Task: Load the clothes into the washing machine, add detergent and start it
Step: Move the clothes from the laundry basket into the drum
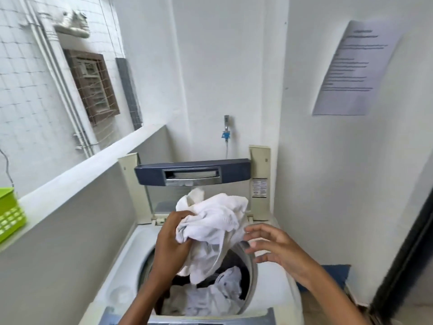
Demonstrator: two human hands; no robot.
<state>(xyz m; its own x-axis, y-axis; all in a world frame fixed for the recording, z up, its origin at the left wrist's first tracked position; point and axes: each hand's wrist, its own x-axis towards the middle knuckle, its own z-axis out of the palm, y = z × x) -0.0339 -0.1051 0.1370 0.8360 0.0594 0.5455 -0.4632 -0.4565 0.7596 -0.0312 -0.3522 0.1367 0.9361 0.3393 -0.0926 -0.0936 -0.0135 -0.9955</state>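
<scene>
Fingers: the left hand [171, 242] is clamped on a bunched white garment [215, 219]; the right hand [278, 249] has its fingers spread and holds nothing.
Key relation: the garment hangs straight over the drum [248, 261], with its long axis running down from the fist toward the load, so I judge the drop to be downward.
Nearer hand: the left grips it; the right hovers just beside it, at the drum's right rim.
Load: pale clothes [210, 299] lie inside.
Surface: the washing machine [126, 268] has a white top, and its lid [194, 171] is folded up at the far side.
Room: a narrow white nook, with a green basket [9, 214] on the left ledge [82, 174], a printed sheet [356, 66] on the right wall and a tap [226, 130] on the far wall.
</scene>
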